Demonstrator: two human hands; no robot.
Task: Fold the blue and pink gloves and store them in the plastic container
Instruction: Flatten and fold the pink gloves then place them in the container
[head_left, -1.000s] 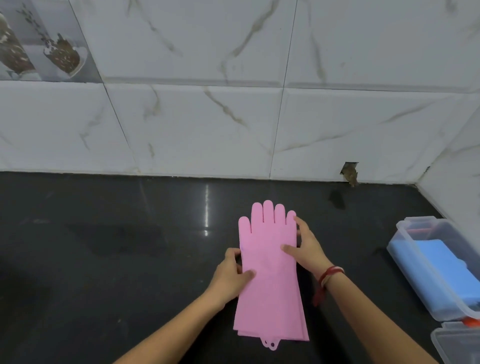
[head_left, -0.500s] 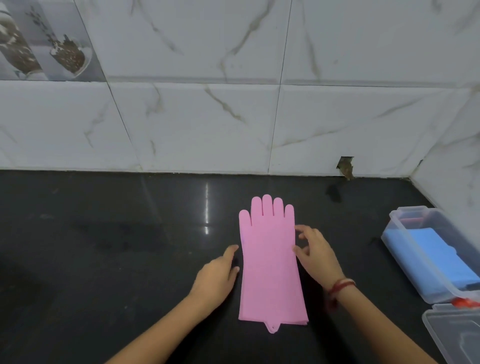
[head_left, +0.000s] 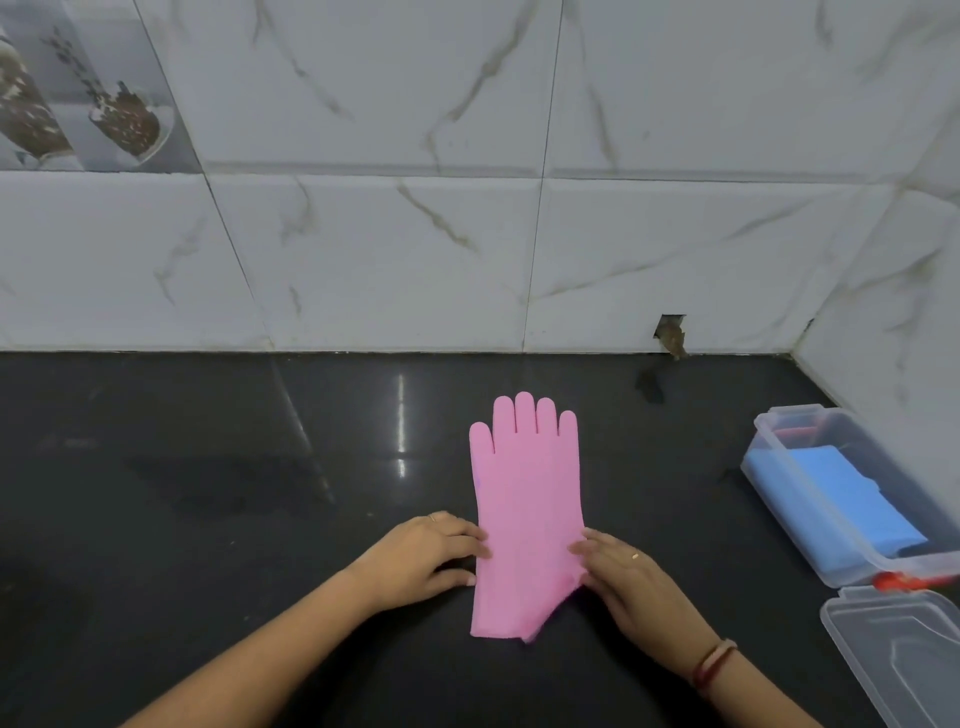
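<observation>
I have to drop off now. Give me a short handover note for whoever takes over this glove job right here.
Left hand: open, fingertips on the left edge of the pink gloves.
Right hand: open, fingers at the right edge, lower corner lifting.
Pink gloves: stacked flat on the black counter, fingers pointing to the wall, not yet folded.
Blue gloves: folded, already in the plastic container at right; its lid lies off, nearer the person.
Left: fold the pink, put them in; lid probably goes on.

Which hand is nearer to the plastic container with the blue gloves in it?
Right. The right hand rests at the pink glove's right edge, on the side facing the container. The left hand is at the glove's left edge, farther away.
</observation>
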